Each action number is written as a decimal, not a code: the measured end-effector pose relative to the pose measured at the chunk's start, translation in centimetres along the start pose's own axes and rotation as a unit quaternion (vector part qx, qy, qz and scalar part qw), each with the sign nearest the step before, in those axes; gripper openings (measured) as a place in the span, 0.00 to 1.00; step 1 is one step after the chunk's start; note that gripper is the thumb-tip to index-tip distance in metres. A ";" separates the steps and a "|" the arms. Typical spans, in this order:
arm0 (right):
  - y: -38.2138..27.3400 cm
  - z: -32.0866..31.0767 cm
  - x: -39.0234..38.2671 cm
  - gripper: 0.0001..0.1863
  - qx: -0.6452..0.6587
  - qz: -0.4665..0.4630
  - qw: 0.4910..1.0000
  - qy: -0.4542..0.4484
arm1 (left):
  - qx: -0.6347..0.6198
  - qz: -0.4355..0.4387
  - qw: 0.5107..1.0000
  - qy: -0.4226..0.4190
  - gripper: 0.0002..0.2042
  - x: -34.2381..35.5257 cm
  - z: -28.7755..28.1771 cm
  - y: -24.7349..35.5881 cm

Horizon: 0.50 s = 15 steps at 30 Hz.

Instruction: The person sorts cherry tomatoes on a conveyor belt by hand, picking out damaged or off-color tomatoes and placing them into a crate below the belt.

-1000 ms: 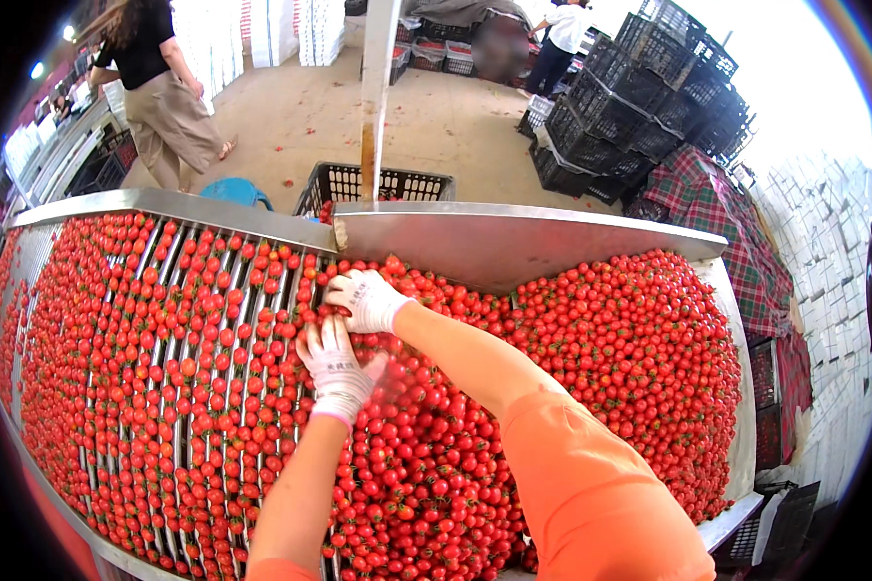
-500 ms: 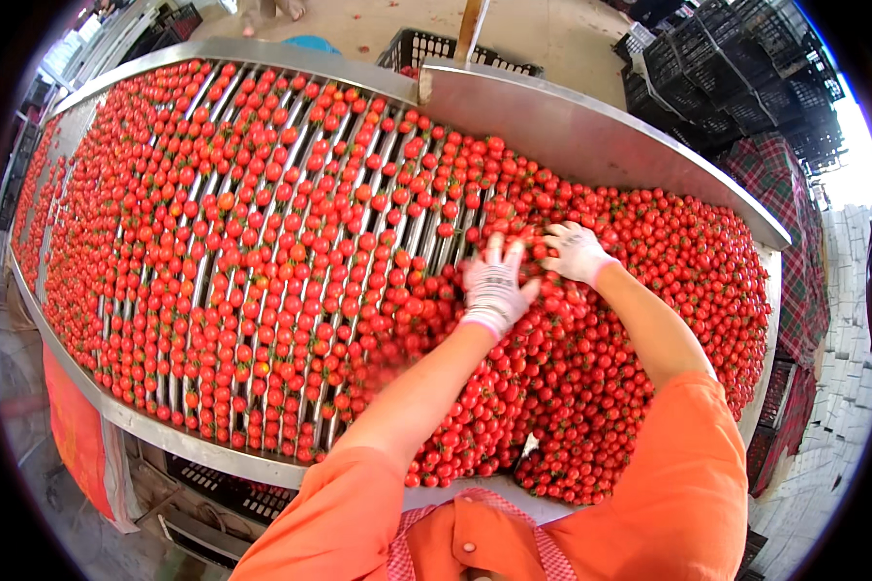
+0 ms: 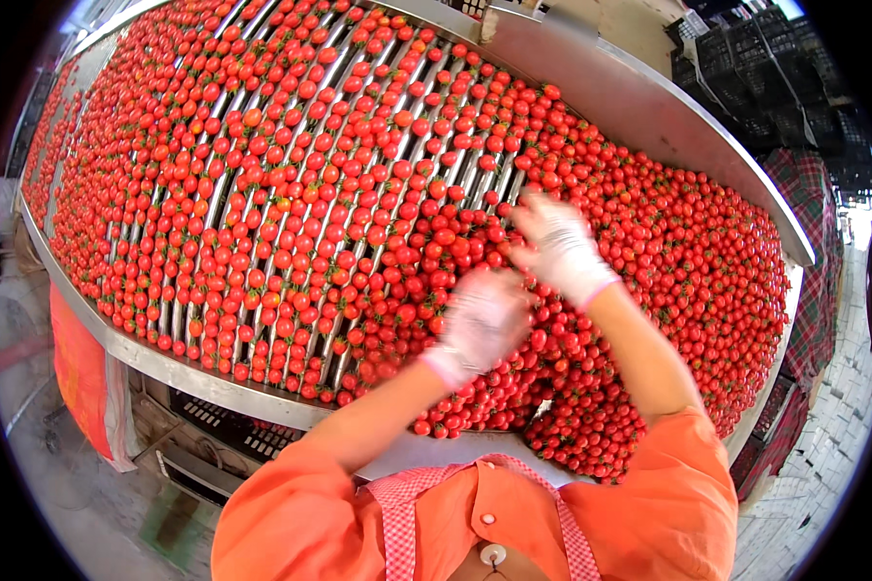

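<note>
Small red cherry tomatoes (image 3: 678, 276) lie heaped on the right of a metal sorting table and spread thinner over its steel rollers (image 3: 300, 160) to the left. My left hand (image 3: 484, 324), in a white glove, is on the near side of the heap where it meets the rollers. Motion smears its fingers, and I cannot see whether it holds any tomatoes. A little farther and to the right, my right hand (image 3: 564, 247), gloved alike, rests over the heap's edge. Its fingers and thumb reach leftward, apart, over the tomatoes.
A metal side wall (image 3: 649, 107) bounds the heap at the far right. The table's near rim (image 3: 213, 387) curves along the left. Black crates (image 3: 775, 73) are stacked at the back right, by a plaid cloth (image 3: 809, 252). An orange-red sack (image 3: 82, 368) hangs at the lower left.
The view has shifted, so the table sits higher in it. My left hand has turned from spread fingers to a bent, blurred shape nearer to me. The right hand still reaches over the heap.
</note>
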State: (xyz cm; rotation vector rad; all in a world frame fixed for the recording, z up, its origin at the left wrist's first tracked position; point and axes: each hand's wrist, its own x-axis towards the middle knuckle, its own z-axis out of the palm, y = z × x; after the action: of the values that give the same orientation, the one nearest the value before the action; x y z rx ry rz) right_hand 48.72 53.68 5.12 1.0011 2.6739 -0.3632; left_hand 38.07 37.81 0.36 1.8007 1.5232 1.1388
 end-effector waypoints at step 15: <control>1.2 8.6 -8.5 0.23 0.018 0.038 0.999 0.014 | 0.134 -0.055 0.988 -0.048 0.24 -1.7 8.1 -2.1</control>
State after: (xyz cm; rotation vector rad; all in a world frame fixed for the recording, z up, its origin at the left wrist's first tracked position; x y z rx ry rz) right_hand 57.05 46.67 -0.24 1.1229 2.6546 -0.3845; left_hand 43.78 37.72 -5.93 1.8849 1.7627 0.8145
